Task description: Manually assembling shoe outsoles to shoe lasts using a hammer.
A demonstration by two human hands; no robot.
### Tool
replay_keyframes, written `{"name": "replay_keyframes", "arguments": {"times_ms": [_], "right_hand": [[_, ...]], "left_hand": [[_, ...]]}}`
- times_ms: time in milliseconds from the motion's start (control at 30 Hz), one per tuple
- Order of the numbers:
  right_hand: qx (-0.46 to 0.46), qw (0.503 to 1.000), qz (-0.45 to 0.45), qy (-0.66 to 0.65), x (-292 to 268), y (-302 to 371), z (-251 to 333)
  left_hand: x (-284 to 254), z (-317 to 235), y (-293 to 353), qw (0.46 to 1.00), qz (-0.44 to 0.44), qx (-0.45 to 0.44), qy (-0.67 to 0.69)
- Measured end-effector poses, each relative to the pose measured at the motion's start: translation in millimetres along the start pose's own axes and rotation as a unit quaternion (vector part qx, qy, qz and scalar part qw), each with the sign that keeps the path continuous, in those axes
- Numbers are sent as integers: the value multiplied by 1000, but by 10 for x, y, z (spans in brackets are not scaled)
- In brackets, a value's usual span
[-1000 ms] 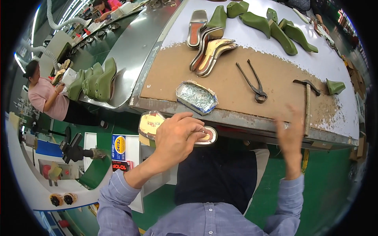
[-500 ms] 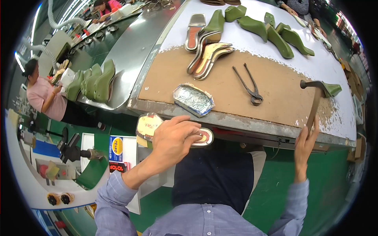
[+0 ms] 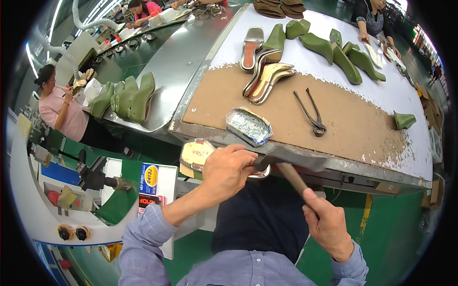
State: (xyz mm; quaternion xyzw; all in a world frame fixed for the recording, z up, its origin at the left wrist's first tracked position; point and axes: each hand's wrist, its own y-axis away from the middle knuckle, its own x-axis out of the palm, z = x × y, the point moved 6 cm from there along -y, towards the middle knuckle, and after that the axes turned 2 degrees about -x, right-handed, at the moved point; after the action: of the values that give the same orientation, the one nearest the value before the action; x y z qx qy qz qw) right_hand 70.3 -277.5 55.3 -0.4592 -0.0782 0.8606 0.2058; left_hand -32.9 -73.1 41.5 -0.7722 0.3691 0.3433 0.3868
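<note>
1. We see the left hand [image 3: 226, 169] wrapped over the middle of a shoe piece [image 3: 194, 152], gripping it near the front edge of the workbench [image 3: 214, 105]. The cream end sticks out to the left; the other end shows just right of the fingers. The hand hides the middle, and we cannot tell whether the fingertips pinch anything more.
2. We see the right hand [image 3: 327, 221] clenched around the wooden handle of a hammer [image 3: 293, 178]. Its blurred dark head lies beside the left fingertips, covering part of the shoe piece's right end and of the bench edge; we cannot tell whether it touches either.
3. Closest behind the hands, we have a box [image 3: 237, 135] of nails [image 3: 250, 126] near the bench's front edge.
4. Farther back and to the right, we find pincers [image 3: 318, 127] with their handles pointing away, and a lone green piece [image 3: 404, 120] near the right edge.
5. Beyond the box, we see several sole pieces [image 3: 273, 81] huddled together; green lasts [image 3: 346, 64] and stacked brown pieces [image 3: 269, 9] lie toward the far end.
6. To our left, a metal table [image 3: 164, 95] holds a row of green lasts, and a co-worker in pink [image 3: 67, 112] is beside it. Another co-worker's hand [image 3: 365, 37] rests at the bench's far right.
</note>
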Motion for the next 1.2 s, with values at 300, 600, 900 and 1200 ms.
{"name": "replay_keyframes", "arguments": {"times_ms": [300, 600, 900, 1200], "right_hand": [[53, 973, -160, -158, -74, 435, -259], [118, 949, -173, -236, 6, 540, -411], [63, 974, -146, -158, -38, 389, -274], [-19, 988, -143, -50, -341, 242, 22]], "left_hand": [[-236, 135, 20, 966, 160, 81, -184], [-195, 90, 67, 974, 142, 64, -166], [-167, 141, 55, 979, 168, 79, -84], [-128, 180, 61, 976, 168, 107, -87]]}}
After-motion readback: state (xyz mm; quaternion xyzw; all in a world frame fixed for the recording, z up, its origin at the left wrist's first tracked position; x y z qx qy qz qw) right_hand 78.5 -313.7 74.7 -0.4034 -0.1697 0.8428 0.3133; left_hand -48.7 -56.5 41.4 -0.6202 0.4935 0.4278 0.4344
